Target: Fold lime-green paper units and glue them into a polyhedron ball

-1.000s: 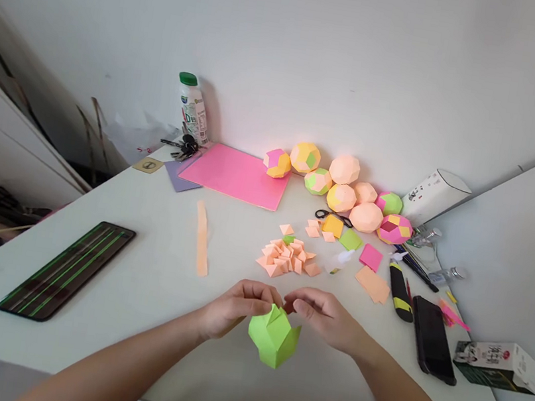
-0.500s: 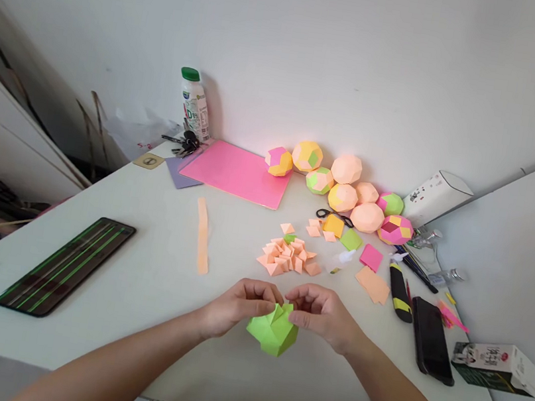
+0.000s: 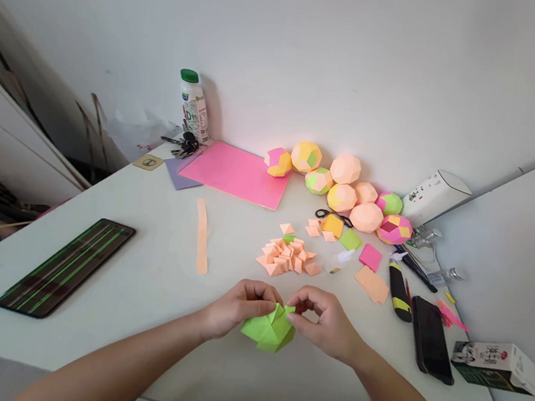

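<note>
Between my hands is a partly formed green folded-paper ball (image 3: 269, 332), faceted, with pointed flaps at its top. My left hand (image 3: 247, 306) pinches its upper left edge between thumb and fingers. On the other side, the thumb and index finger of my right hand (image 3: 318, 316) close on a small flap at the upper right. Just beyond the hands lies a heap of folded peach paper pieces (image 3: 284, 256), with a bit of green among them. A small glue bottle (image 3: 340, 261) lies to the right of this heap.
Finished paper balls (image 3: 341, 198) cluster by the wall. Right of the hands lie a yellow-black cutter (image 3: 399, 290), a phone (image 3: 434, 339) and a carton (image 3: 494, 365). Leftward are a peach paper strip (image 3: 202, 236), a pink sheet (image 3: 239, 173), a bottle (image 3: 194, 106) and a dark panel (image 3: 66, 266).
The green paper ball has shifted slightly left and tilted. My right hand has turned a little, its fingers now on the upper right flap; my left hand keeps its hold.
</note>
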